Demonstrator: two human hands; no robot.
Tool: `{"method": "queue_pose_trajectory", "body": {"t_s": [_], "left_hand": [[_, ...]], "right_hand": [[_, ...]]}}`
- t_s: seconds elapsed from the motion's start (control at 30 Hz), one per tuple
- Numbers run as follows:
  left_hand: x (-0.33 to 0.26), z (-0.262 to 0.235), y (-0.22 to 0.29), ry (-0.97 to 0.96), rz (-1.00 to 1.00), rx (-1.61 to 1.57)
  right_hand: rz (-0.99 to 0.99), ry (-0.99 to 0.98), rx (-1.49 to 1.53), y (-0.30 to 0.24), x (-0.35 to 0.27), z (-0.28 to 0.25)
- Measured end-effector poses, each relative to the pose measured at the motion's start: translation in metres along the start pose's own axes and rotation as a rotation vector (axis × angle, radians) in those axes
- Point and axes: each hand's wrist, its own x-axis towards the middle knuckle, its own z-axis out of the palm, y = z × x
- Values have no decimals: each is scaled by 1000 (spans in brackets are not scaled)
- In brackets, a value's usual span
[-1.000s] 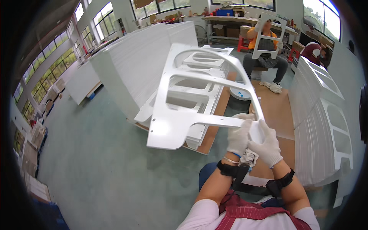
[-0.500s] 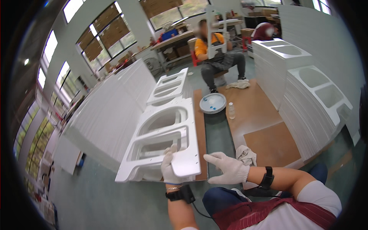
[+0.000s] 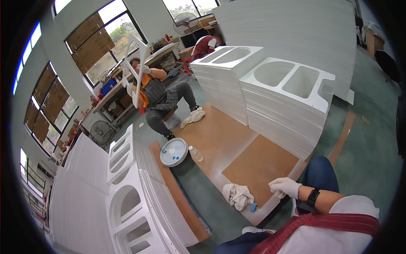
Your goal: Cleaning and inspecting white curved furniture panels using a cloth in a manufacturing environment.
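Your gloved right hand, loosely curled and empty, hovered beside the crumpled white rag at lower centre, not yet grasped; your left hand was out of view.

We see few packages, and no labels, signs or screens that we can make out. A small clear plastic bottle with a pale cap lies on its side on the floor, just beside the round white basin, at the edge of the brown board. Flattened brown cardboard sheets cover parts of the window panes at upper left. Brown cardboard boxes sit on the far desk by the window.
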Motion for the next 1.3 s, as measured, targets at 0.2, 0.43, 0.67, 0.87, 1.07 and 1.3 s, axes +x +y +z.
{"method": "queue_pose_trajectory", "body": {"t_s": [0.2,0.43,0.67,0.87,1.07,1.3], "left_hand": [[-46,71,55,182,41,310],[-30,156,106,83,72,1160],[19,222,85,202,-27,1358],[51,232,77,228,57,1392],[53,221,71,260,75,1414],[77,245,72,274,223,1446]], "right_hand": [[-21,-27,367,-14,37,-43],[-679,-323,558,-83,34,-111],[-1097,-493,719,-119,31,-162],[-822,-569,839,-92,62,-148],[-998,-649,1086,-106,49,-160],[-852,-579,-140,-111,27,-174]]}}
